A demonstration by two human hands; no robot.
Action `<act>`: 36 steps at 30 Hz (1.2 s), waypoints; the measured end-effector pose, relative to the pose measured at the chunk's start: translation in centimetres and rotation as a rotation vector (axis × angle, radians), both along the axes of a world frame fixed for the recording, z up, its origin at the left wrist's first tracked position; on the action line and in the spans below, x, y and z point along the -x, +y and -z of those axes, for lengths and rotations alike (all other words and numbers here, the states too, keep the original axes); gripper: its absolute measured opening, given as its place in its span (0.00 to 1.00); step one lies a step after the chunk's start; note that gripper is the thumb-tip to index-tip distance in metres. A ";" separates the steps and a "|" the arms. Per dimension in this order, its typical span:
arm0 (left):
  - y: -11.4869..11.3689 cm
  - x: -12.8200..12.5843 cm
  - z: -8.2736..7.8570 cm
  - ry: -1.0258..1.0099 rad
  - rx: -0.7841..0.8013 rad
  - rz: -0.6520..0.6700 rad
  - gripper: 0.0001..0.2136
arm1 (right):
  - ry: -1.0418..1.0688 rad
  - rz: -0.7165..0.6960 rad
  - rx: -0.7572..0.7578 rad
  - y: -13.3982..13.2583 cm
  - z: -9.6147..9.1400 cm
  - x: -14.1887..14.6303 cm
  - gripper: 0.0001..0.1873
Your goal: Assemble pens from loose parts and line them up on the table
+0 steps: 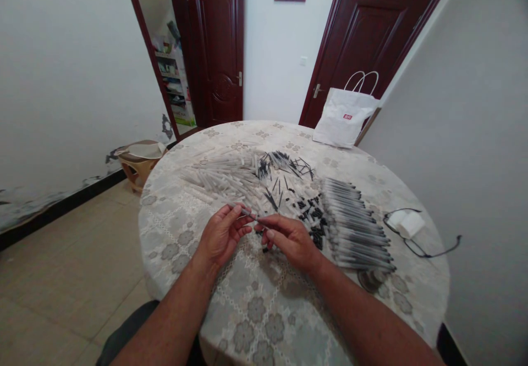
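A slim pen [246,212] with a greyish barrel spans the gap between my hands above the table. My left hand [223,234] is closed on its barrel, thumb on top. At the dark end, the fingers of my right hand [291,239] pinch the pen; the exact part under the fingertips is hidden. Beyond my hands lie a heap of pale pen barrels [231,182] and several thin dark refills [272,198]. Small black caps [317,213] are scattered to the right, near my right wrist. Beside them, pens with dark ends [357,226] form a neat stacked row.
A patterned cloth covers the round table [264,311]. Eyeglasses [416,245] and a white tissue pack [406,223] lie at the right. A white paper bag [346,116] stands on the far edge. A stool [140,162] is on the floor at the left.
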State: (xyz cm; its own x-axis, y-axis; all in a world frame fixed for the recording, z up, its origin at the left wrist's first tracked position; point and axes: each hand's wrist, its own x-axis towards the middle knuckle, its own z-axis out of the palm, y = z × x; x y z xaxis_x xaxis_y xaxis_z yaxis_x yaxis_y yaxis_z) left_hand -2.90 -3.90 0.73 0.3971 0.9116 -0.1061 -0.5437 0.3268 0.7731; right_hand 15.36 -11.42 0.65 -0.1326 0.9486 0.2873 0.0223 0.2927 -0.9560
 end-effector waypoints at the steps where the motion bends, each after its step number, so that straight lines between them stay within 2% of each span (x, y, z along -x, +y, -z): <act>1: -0.1 0.0 0.0 0.007 -0.006 0.022 0.12 | 0.018 0.023 0.028 0.2 0.2 0.1 0.16; 7: -0.8 -0.1 -0.2 0.107 -0.046 0.173 0.11 | -0.010 0.222 0.102 0.9 0.7 0.5 0.10; 14: -1.0 -0.2 -0.3 0.088 0.008 0.218 0.11 | -0.023 0.206 0.134 1.0 0.3 0.2 0.14; 16: -0.9 -0.1 -0.3 0.051 0.046 0.182 0.10 | -0.023 0.252 0.119 1.2 0.1 -0.4 0.14; 18: -0.6 0.0 -0.3 0.010 0.088 0.103 0.09 | -0.071 0.388 0.072 1.5 -0.1 -1.4 0.13; 20: -0.2 0.1 -0.2 -0.038 0.136 -0.002 0.06 | -0.201 0.571 0.004 1.8 -0.2 -2.6 0.12; 22: 0.2 0.1 0.0 -0.083 0.184 -0.093 0.04 | -0.402 0.683 -0.076 2.1 -0.2 -3.8 0.10; 24: 0.5 0.2 0.2 -0.106 0.216 -0.150 0.04 | -0.610 0.681 -0.160 2.4 0.1 -4.6 0.09; 28: 0.6 0.0 0.6 -0.098 0.211 -0.186 0.05 | -0.904 0.543 -0.272 2.8 1.6 -5.0 0.10; 32: 0.4 -0.2 0.5 -0.096 0.173 -0.217 0.05 | -1.084 0.516 -0.260 3.0 2.7 -4.9 0.10; 36: 0.3 -0.2 0.5 -0.086 0.161 -0.227 0.05 | -1.161 0.525 -0.250 2.7 2.3 -4.9 0.09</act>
